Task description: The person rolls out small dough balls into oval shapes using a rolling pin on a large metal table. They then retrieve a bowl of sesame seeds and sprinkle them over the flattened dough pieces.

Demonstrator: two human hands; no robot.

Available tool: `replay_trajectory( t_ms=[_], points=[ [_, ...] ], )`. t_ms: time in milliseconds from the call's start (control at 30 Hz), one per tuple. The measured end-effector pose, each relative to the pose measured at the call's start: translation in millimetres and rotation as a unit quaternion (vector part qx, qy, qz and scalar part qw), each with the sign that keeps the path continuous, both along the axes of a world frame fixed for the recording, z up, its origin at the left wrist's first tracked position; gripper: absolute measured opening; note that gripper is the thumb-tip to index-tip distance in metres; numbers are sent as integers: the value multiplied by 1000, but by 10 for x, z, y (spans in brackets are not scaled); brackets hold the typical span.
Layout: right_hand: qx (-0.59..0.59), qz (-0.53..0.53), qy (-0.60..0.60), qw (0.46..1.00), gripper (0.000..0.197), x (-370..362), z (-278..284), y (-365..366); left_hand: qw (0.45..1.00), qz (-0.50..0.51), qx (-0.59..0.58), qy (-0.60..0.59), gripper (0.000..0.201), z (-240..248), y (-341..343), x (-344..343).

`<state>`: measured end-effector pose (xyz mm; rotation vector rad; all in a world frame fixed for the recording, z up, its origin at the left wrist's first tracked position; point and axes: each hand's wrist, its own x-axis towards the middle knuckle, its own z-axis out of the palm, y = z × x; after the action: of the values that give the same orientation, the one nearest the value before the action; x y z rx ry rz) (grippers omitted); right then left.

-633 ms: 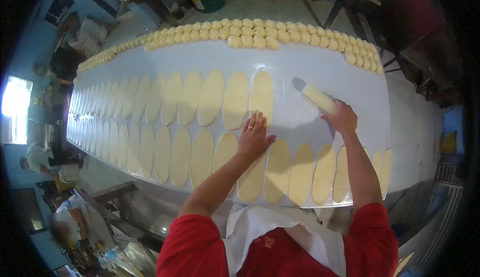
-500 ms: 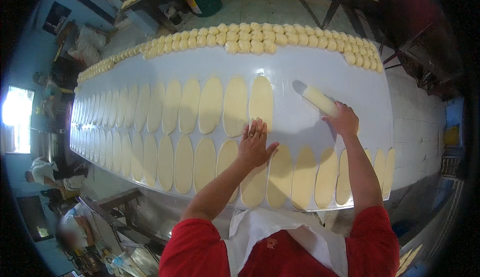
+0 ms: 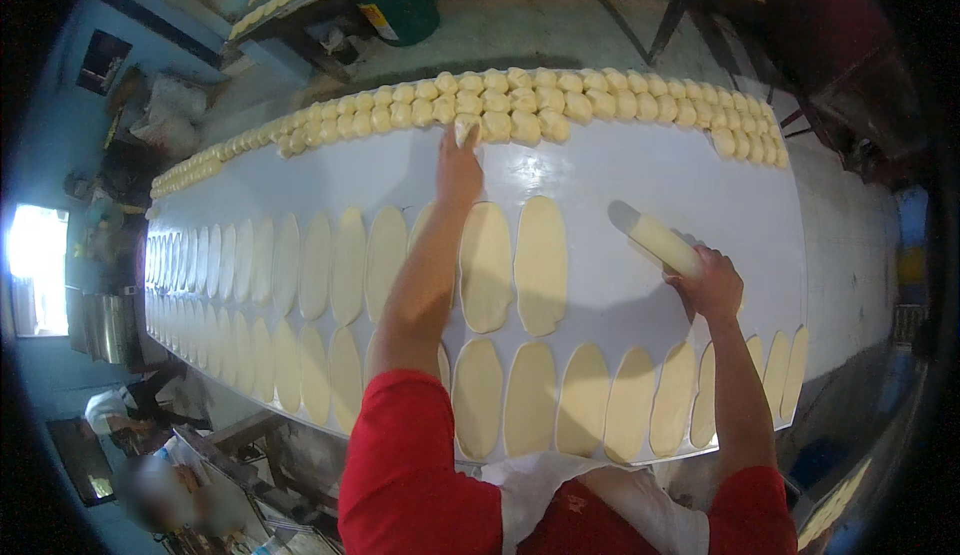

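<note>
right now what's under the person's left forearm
Flattened dough ovals on the pale table show either side of the left forearm; whatever lies directly beneath it is covered and cannot be seen.

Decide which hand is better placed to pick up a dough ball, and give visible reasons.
Left, most likely. The left hand is at the near edge of the dough balls, while the right hand grips the rolling pin, farther from them.
</note>
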<state>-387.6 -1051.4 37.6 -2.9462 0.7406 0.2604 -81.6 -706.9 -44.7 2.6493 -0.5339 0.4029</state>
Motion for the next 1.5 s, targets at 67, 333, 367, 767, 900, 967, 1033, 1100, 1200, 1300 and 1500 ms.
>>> replay_trajectory(
  t_ms=[67, 333, 367, 767, 900, 967, 1033, 1100, 1200, 1300, 1500],
  points=[
    [-10, 7, -10, 1000, 85, 17, -17, -24, 998, -35, -12, 43, 52, -122, 57, 410],
    [10, 22, -38, 999, 73, 92, -45, -265, 997, 17, 14, 73, 37, 284, 187, 142],
    [20, 32, -36, 999, 73, 94, -45, -296, 994, 28, 1, 109, 36, 387, 198, -49],
    [101, 85, -43, 990, 64, -98, 22, -476, 924, -43, 31, 380, 37, 621, -882, -1870],
    [98, 89, -33, 991, 66, -111, 43, -457, 977, -12, -25, 211, 39, 709, -1001, -1952],
    [103, 81, -16, 991, 69, -91, 48, -446, 977, -85, -3, 196, 46, 674, -1121, -2065],
    [116, 69, -25, 990, 73, -68, 46, -448, 983, -133, 86, 95, 60, 518, -1312, -2211],
    [112, 79, -11, 991, 75, -47, 37, -463, 971, -152, 178, 53, 70, 311, -1412, -2298],
    [109, 113, -12, 988, 77, -5, -1, -463, 966, -204, 42, 155, 70, 31, -1398, -2219],
    [128, 220, -50, 966, 78, 109, -86, -360, 809, -202, -490, 256, 63, -16, -1143, -1994],
    [134, 369, -57, 918, 78, 346, -294, 94, 879, -109, -331, 325, 42, 91, -475, -2400]
  ],
)
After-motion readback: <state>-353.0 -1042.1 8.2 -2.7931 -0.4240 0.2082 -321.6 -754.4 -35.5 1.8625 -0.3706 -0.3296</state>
